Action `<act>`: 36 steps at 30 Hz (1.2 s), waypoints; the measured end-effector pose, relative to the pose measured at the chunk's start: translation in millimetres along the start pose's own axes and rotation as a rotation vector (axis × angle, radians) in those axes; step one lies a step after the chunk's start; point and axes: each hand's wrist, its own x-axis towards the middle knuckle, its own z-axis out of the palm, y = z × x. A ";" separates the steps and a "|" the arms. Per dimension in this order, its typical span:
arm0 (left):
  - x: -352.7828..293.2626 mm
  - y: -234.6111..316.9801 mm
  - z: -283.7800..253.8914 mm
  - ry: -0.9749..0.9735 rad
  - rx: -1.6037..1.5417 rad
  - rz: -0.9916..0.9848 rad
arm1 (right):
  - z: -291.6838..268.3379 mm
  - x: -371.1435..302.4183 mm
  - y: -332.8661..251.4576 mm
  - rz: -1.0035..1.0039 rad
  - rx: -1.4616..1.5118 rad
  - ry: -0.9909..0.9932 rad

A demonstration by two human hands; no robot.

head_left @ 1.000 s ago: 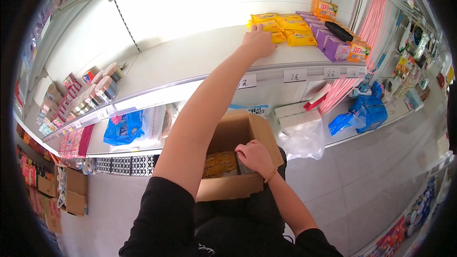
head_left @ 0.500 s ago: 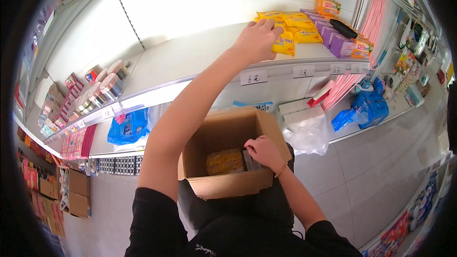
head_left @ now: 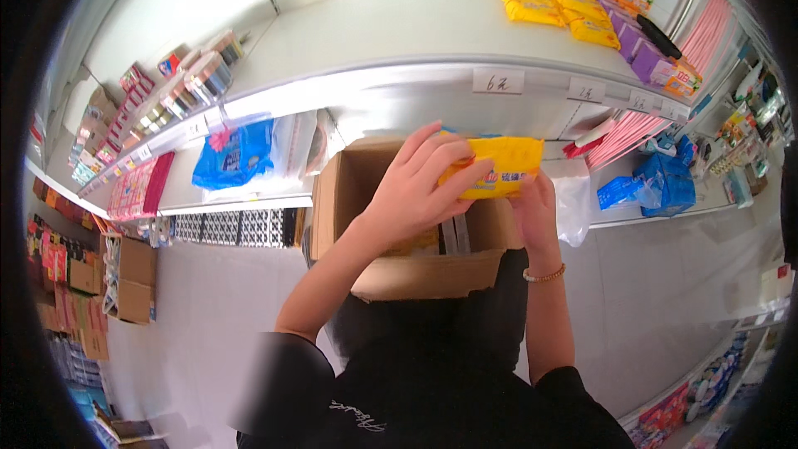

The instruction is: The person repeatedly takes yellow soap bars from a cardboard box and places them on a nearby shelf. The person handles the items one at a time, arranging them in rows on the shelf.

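A yellow wrapped soap packet (head_left: 503, 168) is held up over an open cardboard box (head_left: 424, 276). My left hand (head_left: 428, 176) grips its left end, thumb across the front. At the lower right corner, my right hand (head_left: 536, 204) has its fingers closed on the packet. The box stands against my legs, and part of its inside is hidden by my left hand and forearm. Low in it, a bit of yellow packaging (head_left: 420, 241) shows beside upright grey-white items (head_left: 455, 235). More yellow soap packets (head_left: 573, 4) lie in rows on the shelf ahead, to the right.
The white shelf (head_left: 391, 29) spans the scene in front, price cards along its edge. Purple boxes (head_left: 640, 46) and an orange pack (head_left: 683, 79) sit at its right, jars (head_left: 208, 75) at its left. Below are blue bags (head_left: 237, 158); pink-handled brooms (head_left: 706, 29) stand right.
My left hand has come down from the shelf with a yellow soap packet. My right hand has risen out of the box and now holds the packet too. The view has shifted.
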 end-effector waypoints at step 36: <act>-136.7 7.7 -2.1 -0.114 -1.092 -1.189 | 48.6 -7.9 28.8 0.578 -0.475 -0.315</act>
